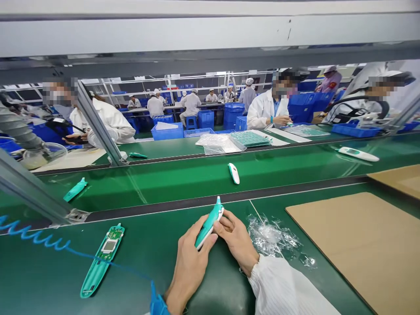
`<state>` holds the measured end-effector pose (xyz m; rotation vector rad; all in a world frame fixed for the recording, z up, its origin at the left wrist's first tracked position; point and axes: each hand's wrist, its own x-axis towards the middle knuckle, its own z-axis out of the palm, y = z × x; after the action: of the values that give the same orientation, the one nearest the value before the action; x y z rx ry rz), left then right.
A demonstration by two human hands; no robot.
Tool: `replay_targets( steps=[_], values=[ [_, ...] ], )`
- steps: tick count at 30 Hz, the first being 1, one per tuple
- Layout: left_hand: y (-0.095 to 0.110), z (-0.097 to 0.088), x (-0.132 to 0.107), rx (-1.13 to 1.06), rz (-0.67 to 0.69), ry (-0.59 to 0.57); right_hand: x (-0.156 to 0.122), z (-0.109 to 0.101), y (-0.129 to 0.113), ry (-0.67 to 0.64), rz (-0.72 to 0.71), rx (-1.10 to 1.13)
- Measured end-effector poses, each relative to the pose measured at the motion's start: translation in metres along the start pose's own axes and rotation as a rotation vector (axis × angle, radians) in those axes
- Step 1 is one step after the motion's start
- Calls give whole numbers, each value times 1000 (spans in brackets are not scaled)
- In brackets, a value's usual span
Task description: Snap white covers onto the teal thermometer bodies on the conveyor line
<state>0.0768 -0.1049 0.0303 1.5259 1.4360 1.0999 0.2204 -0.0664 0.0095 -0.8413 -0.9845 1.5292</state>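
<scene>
Between both hands I hold a teal and white ear thermometer (pixel 210 222), tilted with its white tip pointing away from me. My left hand (pixel 193 251) is closed around its lower body, thumb along the white side. The fingers and thumb of my right hand (pixel 234 234) pinch the white side near the upper end. To the left on the green bench lies an open teal thermometer half-shell (pixel 103 262) with a green circuit board and a small grey display showing. A blue wrist band (pixel 158 302) sits at my left wrist, with a blue coiled cord (pixel 42 236) running from it.
Crumpled clear plastic film (pixel 272 236) lies right of my hands, beside a brown cardboard sheet (pixel 357 245). Beyond the bench edge, a green conveyor belt (pixel 177 177) carries several thermometers. A slanted metal post (pixel 98 122) stands at left. Co-workers in white sit across the belt.
</scene>
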Motion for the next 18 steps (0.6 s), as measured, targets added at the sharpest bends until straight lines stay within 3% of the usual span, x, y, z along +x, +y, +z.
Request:
replay_targets(
  steps=[4, 12, 15, 18],
  values=[
    [-4, 5, -3, 191, 15, 66, 0, 2, -8, 56, 13, 86],
    [-2, 9, -8, 238, 137, 67, 1, -1, -7, 32, 29, 191],
    [2, 8, -10, 255, 88, 50, 2, -4, -6, -8, 42, 196],
    [8, 5, -8, 208, -52, -22, 3, -7, -8, -68, 83, 177]
  ],
)
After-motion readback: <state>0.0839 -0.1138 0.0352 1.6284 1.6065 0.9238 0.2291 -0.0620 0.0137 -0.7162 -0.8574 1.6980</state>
